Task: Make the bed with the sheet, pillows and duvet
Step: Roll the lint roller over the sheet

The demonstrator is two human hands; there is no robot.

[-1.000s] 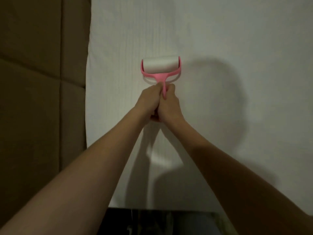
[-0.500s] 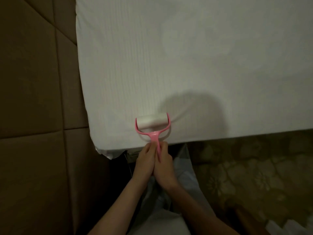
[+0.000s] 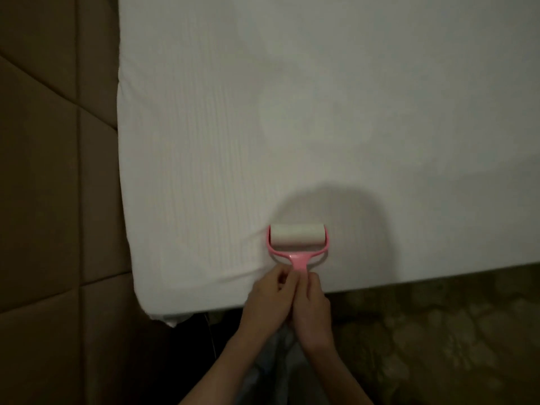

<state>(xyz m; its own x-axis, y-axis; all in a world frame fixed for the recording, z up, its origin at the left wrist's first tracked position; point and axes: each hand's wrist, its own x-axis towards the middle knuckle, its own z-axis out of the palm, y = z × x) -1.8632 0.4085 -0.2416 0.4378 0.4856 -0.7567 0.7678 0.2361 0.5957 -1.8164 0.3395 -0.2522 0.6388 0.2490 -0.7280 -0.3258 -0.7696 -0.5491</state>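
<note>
Here the left hand [image 3: 267, 299] and right hand [image 3: 311, 306] sit side by side, fingers curled round the pink handle of the lint roller [image 3: 297, 244]; most of the handle is hidden inside the grip. White roll rests on the sheet [image 3: 321, 112], near the bed's near edge, toward its near-left corner. Padded headboard [image 3: 52, 200] left. Patterned floor [image 3: 438, 331] dim, hard to read.

The sheet [image 3: 321, 112] lies open beyond the lint roller [image 3: 297, 235]; the padded wall [image 3: 52, 200] bounds its left edge.
</note>
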